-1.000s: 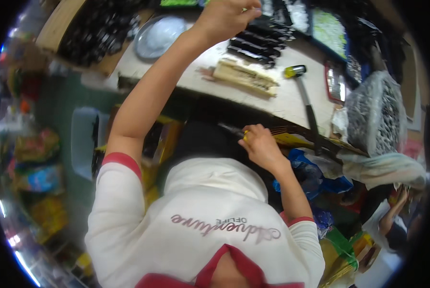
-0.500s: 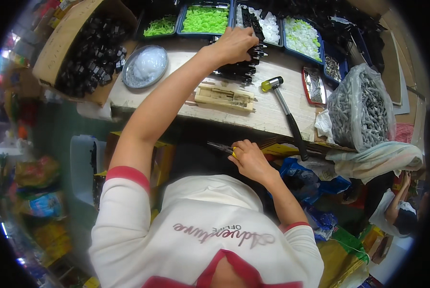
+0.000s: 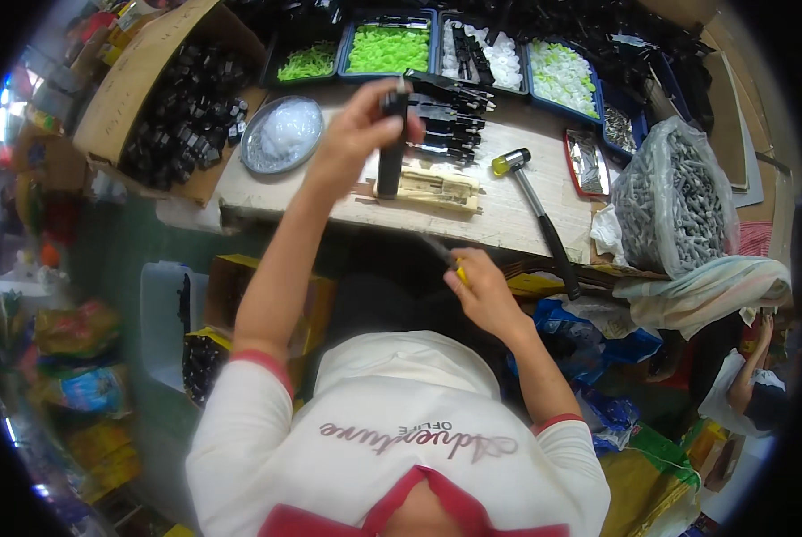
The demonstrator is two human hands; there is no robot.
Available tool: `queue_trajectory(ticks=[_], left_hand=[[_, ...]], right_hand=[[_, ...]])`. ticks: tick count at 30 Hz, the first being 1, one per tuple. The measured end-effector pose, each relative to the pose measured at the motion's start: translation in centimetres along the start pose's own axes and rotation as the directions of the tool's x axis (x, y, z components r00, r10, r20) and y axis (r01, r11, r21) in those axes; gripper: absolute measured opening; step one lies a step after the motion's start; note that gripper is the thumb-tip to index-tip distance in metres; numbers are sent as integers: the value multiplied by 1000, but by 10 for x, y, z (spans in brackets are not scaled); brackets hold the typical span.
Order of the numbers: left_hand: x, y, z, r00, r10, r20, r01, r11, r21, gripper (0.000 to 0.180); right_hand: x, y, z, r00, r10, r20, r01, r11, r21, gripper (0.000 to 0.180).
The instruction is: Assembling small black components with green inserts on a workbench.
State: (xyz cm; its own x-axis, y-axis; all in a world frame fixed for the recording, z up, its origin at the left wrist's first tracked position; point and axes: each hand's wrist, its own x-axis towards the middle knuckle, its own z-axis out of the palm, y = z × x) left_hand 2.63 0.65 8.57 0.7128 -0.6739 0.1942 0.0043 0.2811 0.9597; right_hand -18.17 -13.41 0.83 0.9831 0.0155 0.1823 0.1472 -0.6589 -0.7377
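My left hand (image 3: 358, 134), slightly blurred, grips a long black plastic piece (image 3: 392, 148) and holds it upright over the bench. Its lower end is beside the left end of a pale wooden jig (image 3: 437, 189). Behind lies a row of similar black pieces with light tips (image 3: 450, 121). In my right hand (image 3: 483, 288), closed near the bench's front edge, are needle-nose pliers with yellow handles (image 3: 461, 271). Their jaws point up and left, toward the underside of the bench edge. A hammer (image 3: 537, 213) with a yellow-and-black head rests to the right of the jig.
Trays of green (image 3: 387, 49) and white-green small parts (image 3: 562, 79) line the back. At left stand a carton of black parts (image 3: 186, 116) and a round dish (image 3: 282, 134). On the right are a bag of grey pieces (image 3: 678, 201), a red tray (image 3: 587, 161) and a cloth (image 3: 705, 300).
My left hand has come back from the row of black pieces, moving left and nearer with one piece in it. My right hand, still on the pliers, has shifted slightly right.
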Motion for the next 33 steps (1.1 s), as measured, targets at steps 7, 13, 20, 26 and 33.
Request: queue_trajectory(ticks=[7, 13, 20, 26, 33], left_hand=[[-101, -37, 18, 927, -346, -142, 362, 926, 108, 24], [-113, -41, 28, 973, -116, -200, 191, 890, 413, 21], [-112, -47, 35, 937, 333, -108, -148, 657, 739, 17], [-114, -43, 28, 978, -69, -198, 161, 851, 499, 19], [-126, -59, -8, 730, -526, 436, 681, 506, -529, 22]], right_hand=[[24, -11, 1, 1000, -21, -19, 23, 992, 121, 20], [20, -21, 6, 1000, 13, 13, -14, 995, 94, 21], [17, -22, -1, 1000, -8, 25, 8, 1000, -10, 22], [20, -29, -8, 985, 73, 158, -69, 997, -26, 19], [14, -32, -14, 958, -61, 280, 107, 983, -150, 20]])
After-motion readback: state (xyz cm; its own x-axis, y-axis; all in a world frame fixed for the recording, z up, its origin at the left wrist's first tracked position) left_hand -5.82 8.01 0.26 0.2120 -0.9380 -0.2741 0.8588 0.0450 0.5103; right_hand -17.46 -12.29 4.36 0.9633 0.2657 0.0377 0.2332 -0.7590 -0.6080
